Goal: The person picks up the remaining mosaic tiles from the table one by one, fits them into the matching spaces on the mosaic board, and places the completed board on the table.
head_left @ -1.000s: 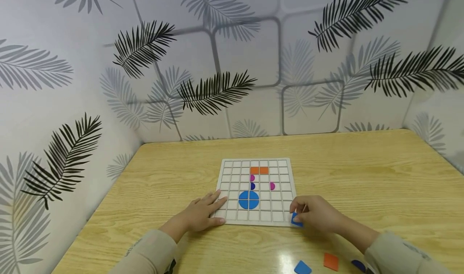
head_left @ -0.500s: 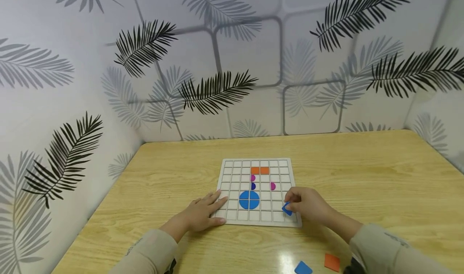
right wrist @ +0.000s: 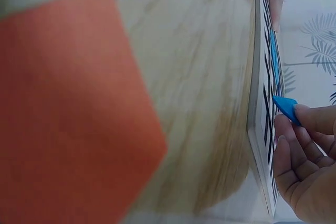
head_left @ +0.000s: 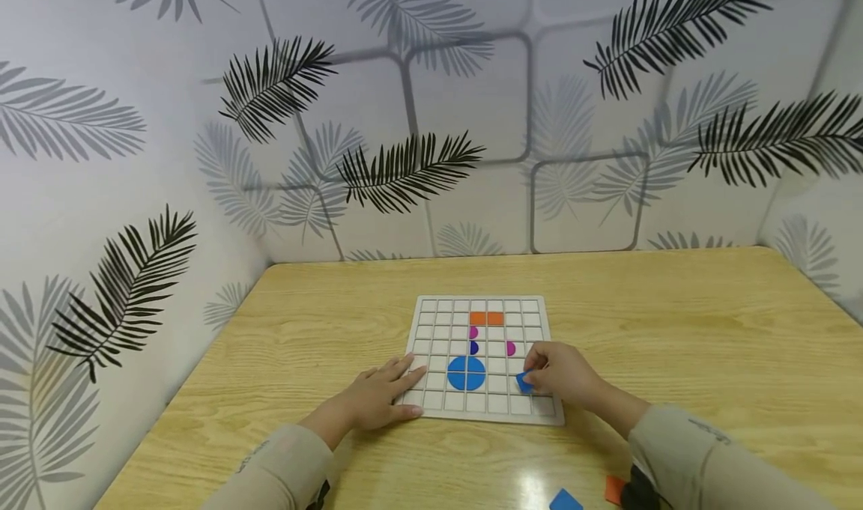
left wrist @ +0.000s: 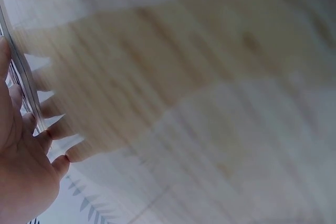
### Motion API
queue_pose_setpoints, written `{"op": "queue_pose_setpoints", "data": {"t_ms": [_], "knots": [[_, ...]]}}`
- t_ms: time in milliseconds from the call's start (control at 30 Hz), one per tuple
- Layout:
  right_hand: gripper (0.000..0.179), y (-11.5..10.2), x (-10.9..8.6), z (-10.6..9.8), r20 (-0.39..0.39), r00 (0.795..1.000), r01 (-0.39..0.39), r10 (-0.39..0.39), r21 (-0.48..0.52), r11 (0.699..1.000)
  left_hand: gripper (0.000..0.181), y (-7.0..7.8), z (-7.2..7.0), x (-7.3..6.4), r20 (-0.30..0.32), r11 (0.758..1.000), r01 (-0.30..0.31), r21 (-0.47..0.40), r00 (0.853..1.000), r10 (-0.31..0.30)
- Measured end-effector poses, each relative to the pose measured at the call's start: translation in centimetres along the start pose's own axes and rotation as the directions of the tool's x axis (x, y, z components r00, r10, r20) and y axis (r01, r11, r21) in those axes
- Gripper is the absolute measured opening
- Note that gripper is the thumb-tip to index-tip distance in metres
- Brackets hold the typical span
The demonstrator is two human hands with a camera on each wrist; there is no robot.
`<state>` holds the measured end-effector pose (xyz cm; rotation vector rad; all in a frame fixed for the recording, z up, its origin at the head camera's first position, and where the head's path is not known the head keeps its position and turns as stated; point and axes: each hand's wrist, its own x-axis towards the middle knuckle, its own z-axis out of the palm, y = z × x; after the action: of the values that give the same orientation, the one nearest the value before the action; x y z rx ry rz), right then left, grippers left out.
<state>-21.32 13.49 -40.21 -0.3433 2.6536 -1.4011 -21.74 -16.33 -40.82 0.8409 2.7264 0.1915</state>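
Observation:
A white grid board (head_left: 434, 401) lies on the wooden table. My left hand (head_left: 377, 398) rests on its left edge with the fingers spread. My right hand (head_left: 566, 375) pinches a small blue tile (head_left: 523, 382) between thumb and fingers over the board's lower right cells; in the right wrist view the blue tile (right wrist: 286, 107) is tilted. Four-part blue circle (head_left: 466, 373) sits left of that hand. Above it are two orange squares (head_left: 487, 318), two magenta half-circles (head_left: 511, 349) and a dark blue half-circle (head_left: 474, 347).
On the table near the front lie a loose blue piece (head_left: 565, 500) and an orange square (head_left: 614, 489), partly behind the right wrist. The orange square (right wrist: 79, 108) looms large in the right wrist view. A wall with leaf patterns (head_left: 404, 173) stands behind the table (head_left: 323, 308).
My right hand has carried the blue tile from the board's lower right corner up and leftward over the cells. My left hand has stayed on the left edge.

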Motion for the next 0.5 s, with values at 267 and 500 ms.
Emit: {"op": "queue_pose_setpoints", "data": {"t_ms": [267,500], "knots": [[0.008,0.04,0.54,0.51,0.015,1.000,0.015,-0.015,-0.048,0.999,0.066,0.03,0.07,0.00,0.002,1.000,0.002,0.002,1.000,-0.002],[0.012,0.08,1.03,0.86,0.033,0.999,0.018,-0.014,-0.132,0.991,0.066,-0.14,0.18,0.09,0.001,1.000,0.001,0.001,1.000,-0.001]]}}
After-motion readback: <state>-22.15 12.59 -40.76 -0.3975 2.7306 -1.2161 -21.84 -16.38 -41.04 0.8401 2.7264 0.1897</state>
